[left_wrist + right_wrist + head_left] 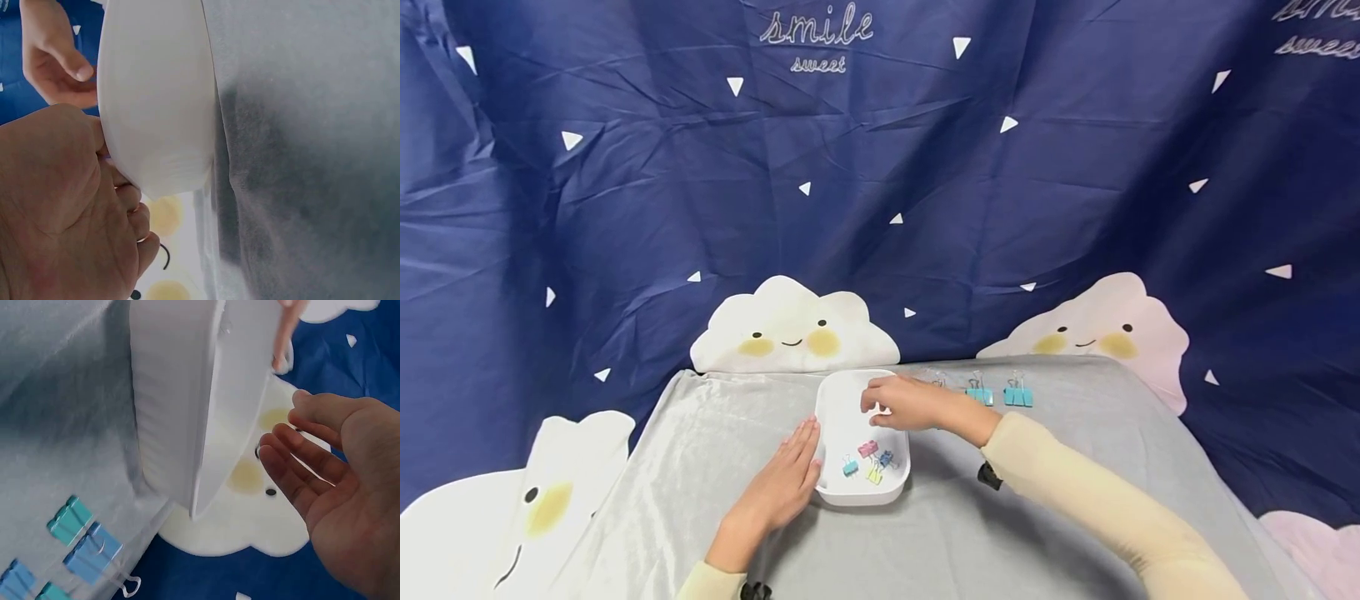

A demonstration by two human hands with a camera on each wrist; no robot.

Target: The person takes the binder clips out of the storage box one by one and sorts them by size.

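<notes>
A white rectangular bin (861, 498) stands on the grey cloth. Near its front end lie small binder clips: a pink clip (867, 448), a blue clip (887, 458), a teal clip (850, 467) and a yellow clip (874, 475). My left hand (785, 477) rests along the bin's left side, its fingers fairly straight and touching the wall. Above the bin's far half is my right hand (901, 401), fingers loosely bent. The right wrist view shows a gap between thumb and fingertips (267, 440), with nothing held there.
Larger binder clips stand right of the bin: a teal clip (1018, 393) and another (979, 392), with more partly behind my right hand. In the right wrist view a blue clip (92, 553) lies among them. A dark blue curtain (865, 167) hangs behind the cloth-covered surface (992, 533).
</notes>
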